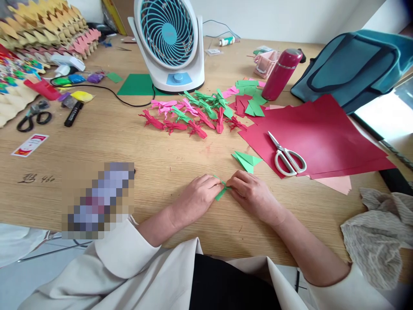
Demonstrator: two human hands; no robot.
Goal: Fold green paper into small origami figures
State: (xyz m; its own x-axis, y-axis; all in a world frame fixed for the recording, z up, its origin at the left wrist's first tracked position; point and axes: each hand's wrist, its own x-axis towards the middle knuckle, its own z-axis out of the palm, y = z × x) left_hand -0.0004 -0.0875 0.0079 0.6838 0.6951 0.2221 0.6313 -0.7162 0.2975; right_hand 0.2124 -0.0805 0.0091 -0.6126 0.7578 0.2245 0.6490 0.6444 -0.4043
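Between my two hands, low over the wooden table, is a small folded green paper (pixel 220 193). My left hand (pixel 201 192) pinches it from the left. From the right, the curled fingers of my right hand (pixel 250 192) close on its other side; their tips nearly meet the left ones. Just beyond my right hand lies another folded green paper (pixel 248 161), pointed at its ends. Farther off, several folded paper figures in red (pixel 196 128), green (pixel 206 107) and pink (pixel 164 106) lie in a loose group.
White-handled scissors (pixel 290 162) rest on large red sheets (pixel 309 129) at the right. A fan (pixel 177 79), a red bottle (pixel 282 75) and a teal bag (pixel 348 69) stand behind. Black-handled scissors (pixel 34 116) and a marker (pixel 73 114) lie left; a blurred-out object (pixel 100 198) is nearer.
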